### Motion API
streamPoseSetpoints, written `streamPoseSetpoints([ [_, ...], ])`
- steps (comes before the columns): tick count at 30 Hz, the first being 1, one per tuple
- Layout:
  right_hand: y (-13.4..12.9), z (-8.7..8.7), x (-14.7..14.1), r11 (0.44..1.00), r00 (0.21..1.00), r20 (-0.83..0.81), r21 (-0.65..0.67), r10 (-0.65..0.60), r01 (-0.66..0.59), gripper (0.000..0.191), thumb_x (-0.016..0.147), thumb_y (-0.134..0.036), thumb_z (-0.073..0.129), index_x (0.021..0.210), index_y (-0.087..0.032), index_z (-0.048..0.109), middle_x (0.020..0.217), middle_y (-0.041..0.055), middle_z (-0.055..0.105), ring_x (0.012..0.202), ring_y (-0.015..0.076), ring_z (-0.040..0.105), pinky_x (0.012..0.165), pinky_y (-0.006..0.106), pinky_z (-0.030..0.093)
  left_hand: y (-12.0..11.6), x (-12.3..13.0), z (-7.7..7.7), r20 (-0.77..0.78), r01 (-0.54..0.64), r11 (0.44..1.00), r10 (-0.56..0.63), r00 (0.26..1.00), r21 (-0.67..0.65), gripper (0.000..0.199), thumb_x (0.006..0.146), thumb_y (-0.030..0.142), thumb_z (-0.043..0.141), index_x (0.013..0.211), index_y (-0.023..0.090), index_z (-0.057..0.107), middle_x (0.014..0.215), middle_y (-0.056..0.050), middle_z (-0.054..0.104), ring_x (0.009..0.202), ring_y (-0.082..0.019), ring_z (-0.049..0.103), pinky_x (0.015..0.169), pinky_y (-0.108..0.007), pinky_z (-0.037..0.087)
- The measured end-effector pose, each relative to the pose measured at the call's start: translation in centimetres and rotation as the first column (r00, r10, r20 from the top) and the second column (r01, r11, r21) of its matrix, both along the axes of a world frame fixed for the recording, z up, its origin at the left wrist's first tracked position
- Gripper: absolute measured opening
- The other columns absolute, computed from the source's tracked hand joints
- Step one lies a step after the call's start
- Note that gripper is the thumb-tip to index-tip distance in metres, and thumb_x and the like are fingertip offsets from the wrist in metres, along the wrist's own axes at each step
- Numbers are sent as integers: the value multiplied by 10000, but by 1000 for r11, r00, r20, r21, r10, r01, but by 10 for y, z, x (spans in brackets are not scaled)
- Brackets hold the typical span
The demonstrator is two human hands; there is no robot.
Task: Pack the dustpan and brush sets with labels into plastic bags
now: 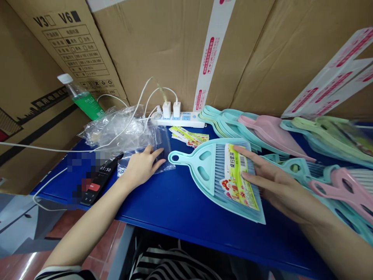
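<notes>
Striped sleeve [58,274] at the bottom edge leads up to my left hand [141,165], which I read as open: its fingers [155,153] lie spread on a clear plastic bag [166,151], pinning it to the blue tabletop [175,221] without closing on it. My right hand [279,190] is open too, fingers laid flat across a paper label [237,179] on a teal dustpan [201,155] with a brush [218,171] nested in it; nothing is pinched. That set lies flat on the table just beside the bag, handle toward it. Flat pressure like this suits slippery film and a loose nested pair, since it steadies both without bending them. Near my left wrist sits a phone [100,182] showing 01:50. Farther back are crumpled plastic [116,130], a stack of printed labels [189,136], a white power strip [180,120] with chargers, and stacked pink and teal dustpans [247,128]. A water bottle [81,99] and cardboard cartons [163,50] close off the view.
</notes>
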State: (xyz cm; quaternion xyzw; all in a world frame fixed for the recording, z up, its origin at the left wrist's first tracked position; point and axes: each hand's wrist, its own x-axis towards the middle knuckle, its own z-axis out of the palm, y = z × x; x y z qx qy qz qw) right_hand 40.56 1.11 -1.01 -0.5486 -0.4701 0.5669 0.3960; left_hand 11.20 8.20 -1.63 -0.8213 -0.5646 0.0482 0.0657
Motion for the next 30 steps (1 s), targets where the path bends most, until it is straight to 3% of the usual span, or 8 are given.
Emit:
streamPoseSetpoints([
  [4, 1, -2, 2, 1000, 1000, 1, 6, 10, -10, 762, 741, -546, 678, 1433, -352, 423, 1423, 49, 534, 1216, 317, 568, 964, 460, 530, 5, -3, -3, 119, 7, 999, -2, 993, -41, 310, 973, 373, 419, 1159, 208, 604, 1036, -94, 665, 825, -240, 698, 649, -300, 504],
  [10, 2, -5, 2, 1000, 1000, -10, -2, -12, 12, 771, 744, -533, 680, 1438, -324, 418, 1440, 61, 516, 1237, 315, 549, 986, 443, 512, 11, -6, -4, 230, -17, 998, 29, 973, -54, 166, 936, 267, 430, 908, 175, 565, 868, -84, 660, 738, -236, 667, 618, -304, 466],
  [15, 0, -2, 2, 1000, 999, -40, -16, -28, 27, 801, 698, -542, 723, 1416, -332, 439, 1425, 56, 529, 1216, 319, 563, 1017, 454, 481, 7, -8, -1, 336, 72, 990, -29, 942, -117, 81, 841, 141, 451, 830, 211, 490, 648, 21, 574, 566, -150, 582, 570, -252, 422],
  [17, 0, -3, 3, 1000, 999, -40, -20, -18, 17, 821, 708, -544, 718, 1437, -321, 413, 1410, 70, 544, 1206, 315, 570, 1017, 448, 478, 4, -8, 0, 452, 155, 975, -69, 889, -157, 108, 811, 119, 448, 854, 217, 455, 596, 66, 522, 489, -112, 516, 538, -224, 398],
  [22, 1, -11, 3, 1000, 1000, -17, 16, 6, -6, 843, 733, -543, 699, 1472, -318, 362, 1411, 83, 541, 1208, 319, 569, 994, 487, 485, -4, -4, 0, 766, 344, 928, -117, 632, -142, 59, 856, 166, 405, 864, 223, 392, 590, 96, 424, 467, -79, 393, 507, -202, 331],
  [26, 1, -17, 0, 999, 999, -38, 7, 37, -37, 826, 737, -569, 696, 1453, -289, 396, 1432, 92, 522, 1235, 319, 547, 990, 472, 489, -9, 2, 2, 821, 439, 883, -124, 557, -165, 27, 899, 199, 396, 905, 219, 380, 608, 98, 388, 490, -77, 362, 501, -200, 306],
  [30, 1, -20, -3, 999, 996, -82, -24, 39, -41, 826, 718, -564, 725, 1437, -290, 422, 1469, 82, 482, 1280, 317, 505, 1013, 457, 470, -15, 6, 3, 830, 495, 843, -113, 545, -210, 128, 922, 206, 379, 1050, 208, 383, 623, 99, 364, 504, -83, 367, 506, -202, 316],
])
